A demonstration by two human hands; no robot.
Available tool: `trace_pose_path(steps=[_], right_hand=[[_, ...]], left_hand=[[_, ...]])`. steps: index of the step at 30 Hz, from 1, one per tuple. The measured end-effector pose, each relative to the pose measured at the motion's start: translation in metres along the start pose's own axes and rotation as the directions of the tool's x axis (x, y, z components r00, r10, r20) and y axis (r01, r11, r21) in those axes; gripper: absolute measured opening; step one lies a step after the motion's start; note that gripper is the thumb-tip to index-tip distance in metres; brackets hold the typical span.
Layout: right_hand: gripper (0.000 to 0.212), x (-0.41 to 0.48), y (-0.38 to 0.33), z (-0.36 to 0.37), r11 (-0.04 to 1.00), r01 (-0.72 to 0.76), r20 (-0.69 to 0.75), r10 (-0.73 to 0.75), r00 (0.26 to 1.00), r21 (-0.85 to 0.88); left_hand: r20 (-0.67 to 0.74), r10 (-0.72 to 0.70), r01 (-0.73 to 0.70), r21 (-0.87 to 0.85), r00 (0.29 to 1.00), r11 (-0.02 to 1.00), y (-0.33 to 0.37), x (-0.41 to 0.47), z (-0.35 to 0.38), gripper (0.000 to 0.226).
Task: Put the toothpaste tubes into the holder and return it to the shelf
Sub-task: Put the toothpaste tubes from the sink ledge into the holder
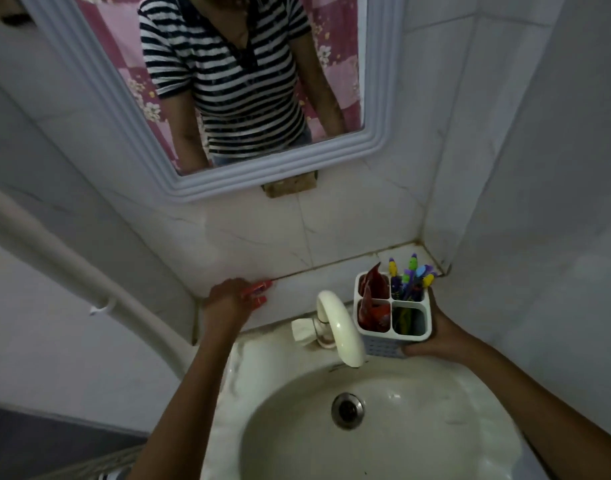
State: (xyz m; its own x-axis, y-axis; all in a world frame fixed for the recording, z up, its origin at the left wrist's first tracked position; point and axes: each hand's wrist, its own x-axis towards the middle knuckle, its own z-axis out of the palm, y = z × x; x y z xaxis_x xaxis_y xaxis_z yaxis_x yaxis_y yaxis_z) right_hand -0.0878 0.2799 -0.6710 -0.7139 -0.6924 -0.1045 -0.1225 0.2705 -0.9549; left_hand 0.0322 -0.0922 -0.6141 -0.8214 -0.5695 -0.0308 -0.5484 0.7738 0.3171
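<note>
White porcelain sink (pixel 297 427) lies between both hands. Right hand (pixel 442 336) grasps the four-compartment holder (pixel 414 336) from its outer side; red toothpaste tubes (pixel 375 299) stand inside. Left hand (pixel 227 297) rests released, fingers flat on the tiled shelf (pixel 297 289).
</note>
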Motion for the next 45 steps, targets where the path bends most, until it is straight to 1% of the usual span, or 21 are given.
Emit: trace_pose_path(steps=[1, 2, 5, 7, 9, 12, 14, 17, 18, 20, 22, 24, 27, 31, 34, 35, 37, 39, 41, 43, 45], right_hand=[[0.13, -0.003, 0.0, -0.002, 1.0, -0.002, -0.007, 0.002, 1.0, 0.009], [0.13, -0.005, 0.0, -0.003, 1.0, -0.002, -0.016, 0.003, 1.0, 0.009], [0.128, -0.007, 0.0, -0.005, 1.0, -0.01, -0.019, 0.01, 1.0, 0.007], [0.129, -0.006, -0.002, -0.005, 1.0, -0.01, -0.003, 0.01, 1.0, 0.0], [0.129, -0.007, -0.003, -0.005, 1.0, -0.018, 0.0, 0.018, 1.0, -0.005], [0.132, -0.009, -0.006, -0.006, 1.0, -0.024, -0.007, 0.024, 1.0, 0.012], [0.134, -0.009, -0.007, -0.006, 1.0, -0.028, -0.006, 0.028, 1.0, 0.002], [0.131, -0.009, -0.007, -0.006, 1.0, -0.03, -0.001, 0.03, 1.0, -0.01], [0.131, -0.009, -0.007, -0.006, 0.999, -0.031, -0.001, 0.031, 1.0, -0.014], [0.131, -0.009, -0.005, -0.007, 0.999, -0.037, -0.001, 0.037, 0.999, -0.028], [0.131, -0.009, -0.004, -0.008, 0.998, -0.042, -0.004, 0.041, 0.999, -0.041], [0.131, -0.011, -0.005, -0.009, 0.998, -0.042, -0.006, 0.041, 0.999, -0.056], [0.131, -0.011, -0.006, -0.009, 0.998, -0.031, -0.002, 0.031, 1.0, -0.052], [0.13, -0.009, -0.005, -0.009, 0.999, -0.018, -0.002, 0.018, 1.0, -0.043], [0.134, -0.009, -0.005, -0.009, 0.999, -0.022, 0.001, 0.022, 1.0, -0.038], [0.134, -0.009, -0.005, -0.009, 0.999, -0.024, -0.002, 0.024, 1.0, -0.034], [0.134, -0.008, -0.004, -0.009, 0.999, -0.018, -0.002, 0.018, 1.0, -0.033], [0.133, -0.008, -0.002, -0.009, 0.999, -0.016, 0.0, 0.016, 1.0, -0.035], [0.133, -0.008, -0.001, -0.009, 0.999, -0.014, -0.001, 0.014, 1.0, -0.036], [0.132, -0.007, 0.002, -0.01, 0.999, -0.011, -0.003, 0.011, 1.0, -0.035], [0.132, -0.006, 0.002, -0.01, 0.999, -0.007, -0.001, 0.007, 1.0, -0.033]], left_hand=[[0.02, -0.009, 0.006, 0.134, 1.0, 0.991, -0.014, -0.002, 0.01, 0.037], [0.013, -0.005, 0.002, 0.201, 1.0, 0.98, -0.024, -0.004, 0.019, 0.034], [-0.039, 0.081, -0.066, 0.302, 0.996, 0.951, -0.044, -0.011, 0.04, 0.04], [-0.076, 0.109, -0.069, 0.407, 0.991, 0.911, -0.055, -0.006, 0.048, 0.028], [-0.075, 0.152, -0.108, 0.412, 0.986, 0.905, -0.054, -0.001, 0.046, 0.026], [-0.122, 0.243, -0.222, 0.168, 0.962, 0.961, -0.03, -0.006, 0.026, 0.036], [-0.203, 0.226, -0.24, -0.051, 0.953, 0.969, 0.001, -0.014, 0.0, 0.028], [-0.341, 0.138, -0.282, -0.418, 0.93, 0.864, 0.055, -0.02, -0.041, 0.024], [-0.387, 0.146, -0.331, -0.469, 0.911, 0.819, 0.073, -0.023, -0.056, 0.024], [-0.428, 0.255, -0.455, -0.474, 0.867, 0.754, 0.106, -0.031, -0.079, 0.023], [-0.361, 0.381, -0.52, -0.477, 0.851, 0.709, 0.134, -0.037, -0.093, 0.024], [-0.235, 0.485, -0.535, -0.468, 0.842, 0.703, 0.159, -0.042, -0.096, 0.026], [-0.079, 0.623, -0.617, -0.279, 0.778, 0.735, 0.188, -0.042, -0.08, 0.023], [0.102, 0.696, -0.7, 0.006, 0.711, 0.714, 0.211, -0.033, -0.037, 0.019], [0.204, 0.689, -0.715, 0.105, 0.696, 0.691, 0.218, -0.027, -0.013, 0.022], [0.2, 0.693, -0.718, 0.098, 0.693, 0.689, 0.218, -0.026, -0.012, 0.023], [0.112, 0.696, -0.699, -0.012, 0.71, 0.715, 0.212, -0.021, -0.017, 0.021], [-0.032, 0.634, -0.629, -0.171, 0.772, 0.758, 0.195, -0.013, -0.027, 0.017], [-0.128, 0.499, -0.515, -0.223, 0.857, 0.828, 0.162, 0.0, -0.029, 0.017], [-0.093, 0.335, -0.345, -0.148, 0.938, 0.927, 0.117, 0.015, -0.023, 0.022], [0.055, 0.137, -0.139, 0.031, 0.989, 0.99, 0.069, 0.027, -0.009, 0.031]])
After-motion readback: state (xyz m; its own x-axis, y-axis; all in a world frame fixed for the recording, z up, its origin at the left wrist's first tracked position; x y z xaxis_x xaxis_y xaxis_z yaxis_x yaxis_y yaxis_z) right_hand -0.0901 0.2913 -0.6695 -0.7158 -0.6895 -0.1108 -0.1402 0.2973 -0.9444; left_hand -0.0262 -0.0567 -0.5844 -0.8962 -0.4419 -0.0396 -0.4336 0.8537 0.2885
